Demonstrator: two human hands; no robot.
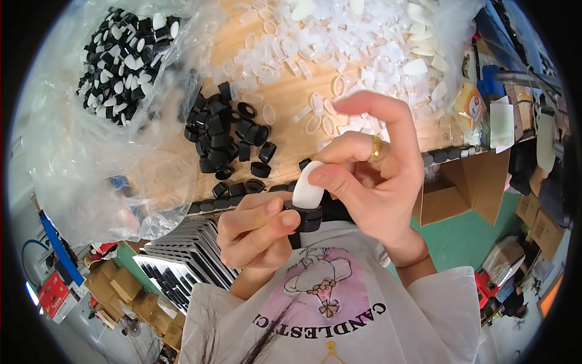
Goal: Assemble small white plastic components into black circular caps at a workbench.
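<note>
My left hand [257, 230] is closed on a small black oval part [310, 222], gripping it between thumb and fingers in front of my chest. A smooth white oval piece [307, 189] stands upright at the top of this black part and touches it. Thumb and finger of my right hand [385, 176] pinch the white piece at its upper right, while another finger is raised and bent. Whether the white piece sits inside the black part cannot be told. Just beyond my hands lies a loose pile of black oval rings [218, 130] on the wooden table [291, 148].
Clear oval rings [315, 103] spread across the far table, with white oval pieces [418, 67] at the right. A clear plastic bag [115, 176] at the left holds many black and white parts [124, 67]. Black parts line the near edge. A cardboard box [464, 191] stands below.
</note>
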